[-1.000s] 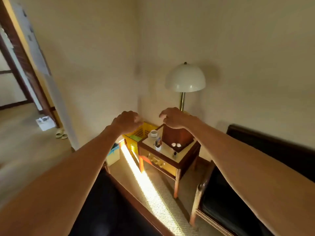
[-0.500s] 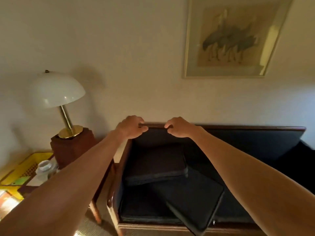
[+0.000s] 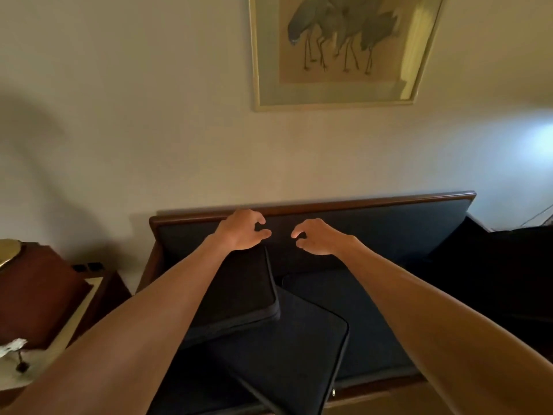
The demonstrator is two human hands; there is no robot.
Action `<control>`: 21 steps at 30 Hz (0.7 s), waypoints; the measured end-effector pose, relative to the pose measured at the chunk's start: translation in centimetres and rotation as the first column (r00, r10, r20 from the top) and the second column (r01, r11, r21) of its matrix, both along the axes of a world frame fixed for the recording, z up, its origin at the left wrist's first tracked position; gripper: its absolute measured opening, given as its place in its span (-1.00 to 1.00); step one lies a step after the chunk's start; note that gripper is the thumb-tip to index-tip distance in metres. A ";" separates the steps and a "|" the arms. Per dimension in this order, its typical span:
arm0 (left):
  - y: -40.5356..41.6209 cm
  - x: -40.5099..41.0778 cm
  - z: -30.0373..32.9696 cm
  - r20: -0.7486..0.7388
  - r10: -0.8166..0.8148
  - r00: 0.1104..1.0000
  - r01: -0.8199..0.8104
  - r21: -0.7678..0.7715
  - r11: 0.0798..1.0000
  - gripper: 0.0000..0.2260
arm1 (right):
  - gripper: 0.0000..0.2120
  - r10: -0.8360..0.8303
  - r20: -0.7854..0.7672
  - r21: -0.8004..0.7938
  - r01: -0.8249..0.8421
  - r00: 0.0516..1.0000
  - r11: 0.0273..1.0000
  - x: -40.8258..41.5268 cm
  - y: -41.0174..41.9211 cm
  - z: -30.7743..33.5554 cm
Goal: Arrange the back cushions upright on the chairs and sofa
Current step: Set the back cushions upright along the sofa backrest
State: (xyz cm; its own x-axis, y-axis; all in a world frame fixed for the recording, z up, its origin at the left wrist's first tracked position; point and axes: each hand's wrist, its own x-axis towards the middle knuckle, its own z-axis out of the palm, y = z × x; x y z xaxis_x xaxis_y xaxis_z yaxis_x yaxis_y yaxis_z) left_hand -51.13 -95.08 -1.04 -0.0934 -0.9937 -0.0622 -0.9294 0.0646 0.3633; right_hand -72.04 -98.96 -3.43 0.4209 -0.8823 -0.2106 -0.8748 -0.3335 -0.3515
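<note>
Head view, the only one: a dark sofa (image 3: 389,235) with a wooden top rail stands against the wall, and two loose back cushions lie flat on its seat instead of standing. One cushion (image 3: 239,292) sits toward the sofa's left end, its far edge close to the backrest; the other cushion (image 3: 287,348) lies askew beside it, partly tucked under the first, with one corner hanging over the seat's front edge and a small zip pull showing there.

Both arms reach out over the seat. The left hand (image 3: 241,232) hovers just above the far edge of the first cushion, its grip empty with fingers loosely curled and thumb apart. The right hand (image 3: 318,238) hangs level with it in front of the backrest, likewise loosely curled and holding nothing. The two hands are near each other but apart.

As for progress, neither cushion on this sofa is upright yet, so this part of the job looks wholly undone; how the chairs stand cannot be told from here, and the dark shape at the sofa's right end is too dim to name.

A framed picture of birds (image 3: 338,46) hangs above. No brand, label or readable writing shows anywhere.
</note>
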 end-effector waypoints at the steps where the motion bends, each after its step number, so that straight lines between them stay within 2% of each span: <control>1: -1.6 0.2 -1.0 -0.011 0.002 1.000 -0.002 0.007 1.000 -0.57 | -0.67 0.000 0.003 0.009 0.000 1.000 1.000 0.2 -1.6 -1.0; 9: -11.0 1.5 -13.4 -0.019 0.023 1.000 -0.019 0.198 0.980 -0.63 | -0.68 0.007 0.000 0.195 -0.007 1.000 0.981 2.2 -11.4 -12.4; 17: -11.8 -0.5 -25.9 0.004 0.101 0.995 -0.096 0.337 0.937 -0.68 | -0.67 -0.056 -0.031 0.416 0.064 0.998 0.907 0.0 -12.9 -26.3; 21: -11.3 -2.6 -31.3 0.087 0.121 0.989 -0.143 0.333 0.932 -0.61 | -0.65 -0.094 -0.053 0.496 0.108 0.994 0.862 -1.9 -13.0 -32.0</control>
